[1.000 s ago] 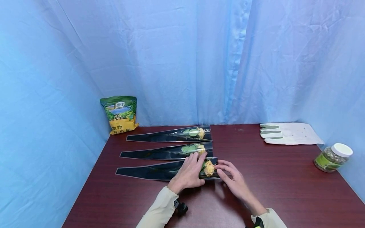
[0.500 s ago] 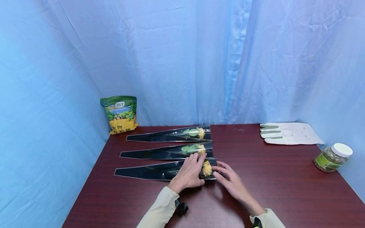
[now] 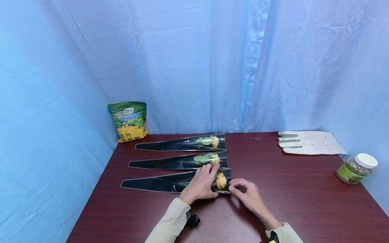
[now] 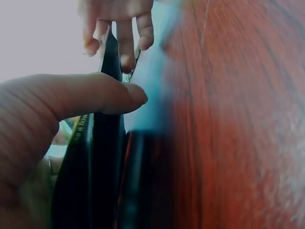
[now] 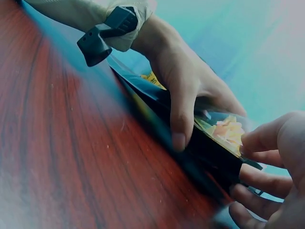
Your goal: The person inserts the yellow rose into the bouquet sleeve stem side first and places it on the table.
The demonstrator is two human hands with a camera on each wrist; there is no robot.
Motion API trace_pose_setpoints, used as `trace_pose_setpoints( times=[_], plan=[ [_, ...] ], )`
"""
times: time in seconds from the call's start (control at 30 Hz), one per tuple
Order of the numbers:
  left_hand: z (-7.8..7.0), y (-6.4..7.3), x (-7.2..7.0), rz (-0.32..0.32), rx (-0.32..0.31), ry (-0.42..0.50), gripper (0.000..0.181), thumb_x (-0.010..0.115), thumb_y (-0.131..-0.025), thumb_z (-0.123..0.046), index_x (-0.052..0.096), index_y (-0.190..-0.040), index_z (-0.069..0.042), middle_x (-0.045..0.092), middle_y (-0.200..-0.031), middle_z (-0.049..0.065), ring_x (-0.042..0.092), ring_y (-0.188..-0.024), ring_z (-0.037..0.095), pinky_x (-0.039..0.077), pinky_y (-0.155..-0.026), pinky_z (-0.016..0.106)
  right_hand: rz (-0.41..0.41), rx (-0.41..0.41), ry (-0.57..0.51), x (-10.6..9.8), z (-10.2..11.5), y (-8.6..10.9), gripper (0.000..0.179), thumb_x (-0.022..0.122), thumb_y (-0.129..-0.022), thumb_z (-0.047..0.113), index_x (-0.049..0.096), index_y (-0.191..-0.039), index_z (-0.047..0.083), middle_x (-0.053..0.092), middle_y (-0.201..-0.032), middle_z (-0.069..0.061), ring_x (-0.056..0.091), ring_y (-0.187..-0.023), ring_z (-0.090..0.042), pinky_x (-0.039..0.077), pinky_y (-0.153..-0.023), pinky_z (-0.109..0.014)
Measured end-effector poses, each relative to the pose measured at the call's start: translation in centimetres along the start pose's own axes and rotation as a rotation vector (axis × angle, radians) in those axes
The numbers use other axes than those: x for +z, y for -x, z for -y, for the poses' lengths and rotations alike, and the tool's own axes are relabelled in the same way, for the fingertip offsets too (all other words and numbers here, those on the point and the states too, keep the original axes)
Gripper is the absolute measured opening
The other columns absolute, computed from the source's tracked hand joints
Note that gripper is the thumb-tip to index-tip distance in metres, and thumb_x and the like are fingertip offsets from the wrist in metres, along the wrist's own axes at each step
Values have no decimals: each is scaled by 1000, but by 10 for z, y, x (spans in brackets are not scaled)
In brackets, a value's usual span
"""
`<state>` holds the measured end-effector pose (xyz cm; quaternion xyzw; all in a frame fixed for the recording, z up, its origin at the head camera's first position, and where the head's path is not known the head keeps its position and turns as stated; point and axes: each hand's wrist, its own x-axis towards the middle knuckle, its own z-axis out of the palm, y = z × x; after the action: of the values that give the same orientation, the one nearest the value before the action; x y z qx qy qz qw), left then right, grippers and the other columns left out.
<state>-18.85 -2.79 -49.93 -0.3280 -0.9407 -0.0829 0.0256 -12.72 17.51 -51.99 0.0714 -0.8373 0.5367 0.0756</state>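
Three yellow roses in black flower sleeves with clear fronts lie in a row, their narrow ends pointing left. My left hand (image 3: 201,182) grips the nearest flower sleeve (image 3: 152,184) across its wide part, thumb on the near edge and fingers over the far edge. Beside that hand the rose (image 3: 221,181) shows at the sleeve's right end. At the near corner of this open end, my right hand (image 3: 247,194) pinches the sleeve's edge between thumb and fingers. The right wrist view has the rose (image 5: 229,131) close by the right fingertips. My left palm is hidden.
The middle sleeve (image 3: 164,164) and far sleeve (image 3: 167,146) lie behind. A green and yellow fertilizer bag (image 3: 129,122) stands at the back left. White gloves (image 3: 316,142) and a lidded jar (image 3: 355,168) are on the right. Blue curtains surround the dark red table (image 3: 291,182).
My right hand has shifted from the middle of the sleeve's open end to its near corner, its fingers drawn together. The sleeve has slid slightly left. The left hand stays in place.
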Motion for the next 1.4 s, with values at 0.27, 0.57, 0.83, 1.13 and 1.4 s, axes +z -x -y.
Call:
trace_pose_setpoints(
  times=[0.27,0.57,0.83,1.13,1.4],
  plan=[
    [2,1,0,3,13,-2,107,87,-69,-51,34,-154,-13,53,-130,5,51,-117,21,42,-99,36,44,53,9,-1,-3,0,5,74,-88,15,74,-85,11,77,-107,-9,66,-95,5,48,-84,-14],
    [1,2,0,10,7,5,104,86,-71,-48,34,-154,-14,53,-132,5,51,-120,20,42,-101,36,134,16,-29,1,-4,-1,10,71,-91,15,71,-87,6,73,-121,-16,65,-81,5,49,-73,-16],
    [1,3,1,5,13,-9,105,88,-68,-48,36,-152,-13,54,-126,4,51,-114,19,43,-95,35,184,52,-8,0,-2,-1,7,70,-91,16,71,-86,11,73,-119,-18,66,-66,-3,49,-65,-19],
    [3,9,0,18,24,1,110,87,-68,-57,33,-154,-16,54,-129,3,52,-117,20,43,-103,37,155,40,63,2,-1,0,8,71,-91,16,71,-83,13,76,-107,-13,58,-59,1,46,-62,-18],
    [11,16,1,34,10,39,117,86,-64,-62,30,-157,-18,52,-135,4,51,-124,21,41,-109,38,146,9,105,1,-3,0,7,72,-90,17,73,-83,15,77,-106,-11,53,-59,5,45,-58,-18]
  ],
)
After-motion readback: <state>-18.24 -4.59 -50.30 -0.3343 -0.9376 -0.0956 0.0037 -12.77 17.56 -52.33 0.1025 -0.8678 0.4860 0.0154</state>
